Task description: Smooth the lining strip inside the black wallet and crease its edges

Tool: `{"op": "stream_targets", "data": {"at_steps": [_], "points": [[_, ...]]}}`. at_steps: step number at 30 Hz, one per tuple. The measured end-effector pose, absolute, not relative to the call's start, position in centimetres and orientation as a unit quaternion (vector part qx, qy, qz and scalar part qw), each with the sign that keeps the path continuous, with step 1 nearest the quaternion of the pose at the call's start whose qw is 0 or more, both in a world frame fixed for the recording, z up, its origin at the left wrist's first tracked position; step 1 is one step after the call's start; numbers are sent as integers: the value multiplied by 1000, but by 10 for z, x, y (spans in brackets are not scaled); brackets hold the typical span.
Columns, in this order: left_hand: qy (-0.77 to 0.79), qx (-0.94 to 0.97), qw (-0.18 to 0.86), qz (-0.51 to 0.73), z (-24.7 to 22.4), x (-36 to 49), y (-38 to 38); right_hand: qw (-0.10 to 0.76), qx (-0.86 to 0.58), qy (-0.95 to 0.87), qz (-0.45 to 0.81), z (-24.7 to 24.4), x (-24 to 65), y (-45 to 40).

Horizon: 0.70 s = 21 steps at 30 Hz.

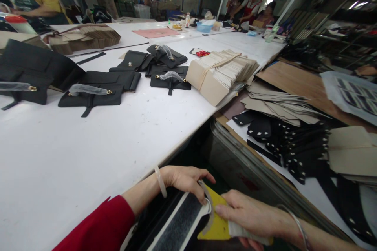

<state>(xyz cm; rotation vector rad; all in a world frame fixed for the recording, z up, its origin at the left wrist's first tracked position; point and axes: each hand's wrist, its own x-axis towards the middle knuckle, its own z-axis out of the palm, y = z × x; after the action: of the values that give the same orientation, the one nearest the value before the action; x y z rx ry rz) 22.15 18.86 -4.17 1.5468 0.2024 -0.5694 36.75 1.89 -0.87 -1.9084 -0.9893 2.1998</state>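
Note:
At the bottom centre, my left hand [187, 179] has its thumb and fingers closed on the end of a black leather piece [179, 223]. Along that piece runs a dark grey strip with white edges, its near part cut off by the frame. My right hand [250, 211] grips a flat yellow scraper [217, 225] by its pale wrapped handle. The scraper's curved, greyish edge lies against the end of the black piece, close to my left fingertips. Both hands are just off the front edge of the white table [97, 157].
Several black wallets [97, 86] with plastic-wrapped straps lie across the table. A banded stack of beige card [220, 74] sits near its right edge. At right, a lower surface holds black leather pieces [294, 145] and loose card [279, 102]. Other people stand at the far sides.

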Motion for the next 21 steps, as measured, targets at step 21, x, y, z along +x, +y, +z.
{"op": "stream_targets", "data": {"at_steps": [21], "points": [[90, 680, 685, -244, -48, 219, 190, 15, -675, -250, 694, 5, 338, 22]]}}
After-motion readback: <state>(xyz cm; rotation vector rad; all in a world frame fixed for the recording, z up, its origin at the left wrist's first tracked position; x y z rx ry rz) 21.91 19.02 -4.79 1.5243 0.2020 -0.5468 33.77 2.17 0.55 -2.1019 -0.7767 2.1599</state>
